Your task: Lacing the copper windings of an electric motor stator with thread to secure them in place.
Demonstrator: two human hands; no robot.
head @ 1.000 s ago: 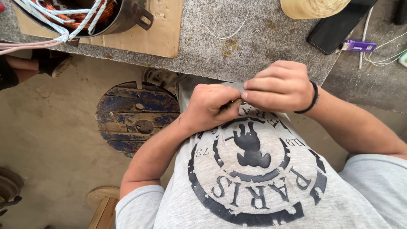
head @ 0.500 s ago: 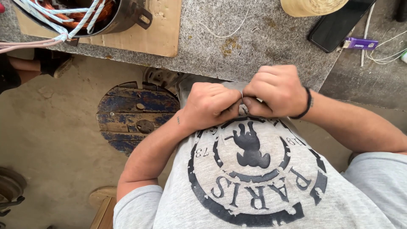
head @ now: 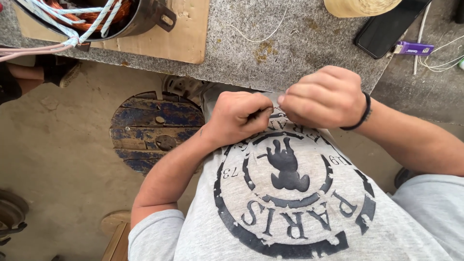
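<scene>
— What's biggest from where you stand?

— The grey shirt (head: 290, 212) with a dark round print, filling the lower half. Above it runs the speckled stone counter (head: 270, 43), its far side cut off by the top edge. Below the counter on the floor sits a round blue wooden spool top (head: 154, 130), partly hidden behind the left forearm.

— And on the counter?

— A flat cardboard sheet (head: 179, 38) at the left, with a dark metal housing (head: 140, 19) on it, copper windings and pale cords inside; only its lower part shows. At the right, a pale yellow roll (head: 360, 6), mostly cut off, a black phone (head: 386, 29) lying slantwise beside it, and a small purple lighter (head: 414, 48) just past the phone. A thin white thread (head: 261, 34) lies loose mid-counter.

— The hands?

— Both are at the chest, just below the counter edge. The left hand (head: 239, 116) is curled into a fist; the right hand (head: 324, 96), with a black band on its wrist, is curled too, fingertips pinched toward the left. They nearly meet. Something small sits between them, against the shirt, but the fingers hide it; I cannot tell what it is.
</scene>
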